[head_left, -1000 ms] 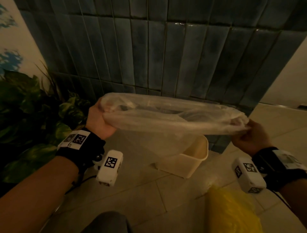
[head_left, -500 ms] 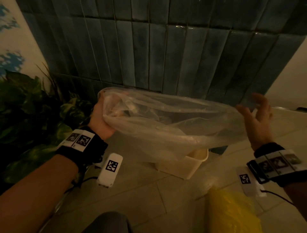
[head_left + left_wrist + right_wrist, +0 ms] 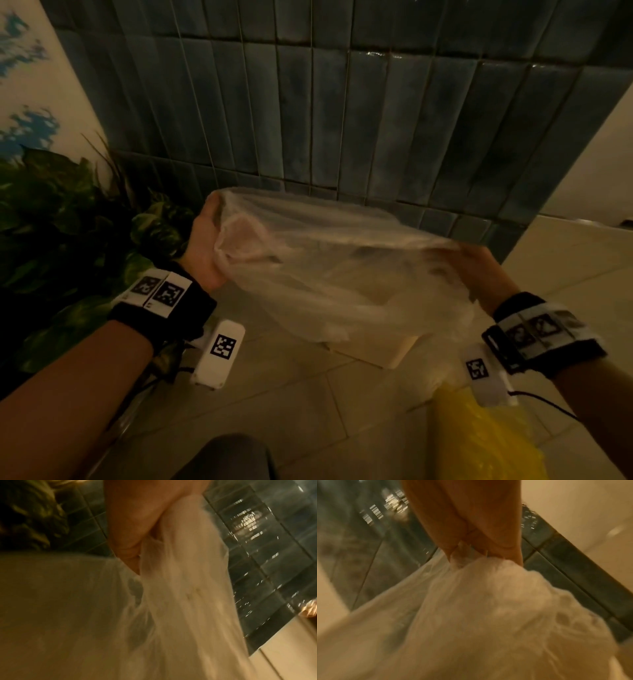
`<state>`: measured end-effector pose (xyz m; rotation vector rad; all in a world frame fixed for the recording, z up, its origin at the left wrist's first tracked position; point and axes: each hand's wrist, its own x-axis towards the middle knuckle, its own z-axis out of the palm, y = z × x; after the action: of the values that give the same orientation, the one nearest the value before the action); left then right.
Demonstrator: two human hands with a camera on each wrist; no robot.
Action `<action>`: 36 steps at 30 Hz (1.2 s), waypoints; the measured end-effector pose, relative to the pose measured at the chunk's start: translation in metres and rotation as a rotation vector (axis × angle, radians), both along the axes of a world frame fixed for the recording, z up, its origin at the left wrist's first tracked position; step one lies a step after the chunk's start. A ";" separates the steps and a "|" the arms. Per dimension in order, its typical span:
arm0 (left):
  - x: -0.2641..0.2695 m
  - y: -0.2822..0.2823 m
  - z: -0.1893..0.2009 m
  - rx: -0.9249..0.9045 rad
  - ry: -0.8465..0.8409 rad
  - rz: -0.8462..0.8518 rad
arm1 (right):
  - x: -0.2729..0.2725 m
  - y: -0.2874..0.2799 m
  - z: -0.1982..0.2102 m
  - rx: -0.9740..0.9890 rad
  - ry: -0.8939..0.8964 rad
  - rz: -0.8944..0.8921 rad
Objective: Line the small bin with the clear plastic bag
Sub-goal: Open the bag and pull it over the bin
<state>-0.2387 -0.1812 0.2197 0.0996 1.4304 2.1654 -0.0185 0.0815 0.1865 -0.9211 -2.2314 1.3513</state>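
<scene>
head view: clear plastic bag (image 3: 342, 274) stretched between both hands' fingers (image 3: 239, 240).

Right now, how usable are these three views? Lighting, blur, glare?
Head: dim, warm cast, but sharp enough; bag hides most of the bin. Left wrist: motion-blurred, streaked glare on the tiles, left hand soft. Right wrist: blurrier still, right hand and bag smeared.

Right hand (image 3: 471, 524) pinches a gathered bunch of the clear plastic bag (image 3: 479, 608), fingers curled tight on the film. The bag billows blurry below, dark wall tiles (image 3: 368, 547) and pale floor (image 3: 582, 513) behind.
</scene>
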 end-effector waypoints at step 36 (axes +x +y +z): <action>0.001 0.036 -0.006 -0.163 0.194 -0.253 | 0.010 -0.028 0.044 -0.805 0.423 0.090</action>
<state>-0.2382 -0.1456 0.2134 0.4187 1.6006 1.8680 -0.0082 0.0538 0.2310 -0.6590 -1.4139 2.2979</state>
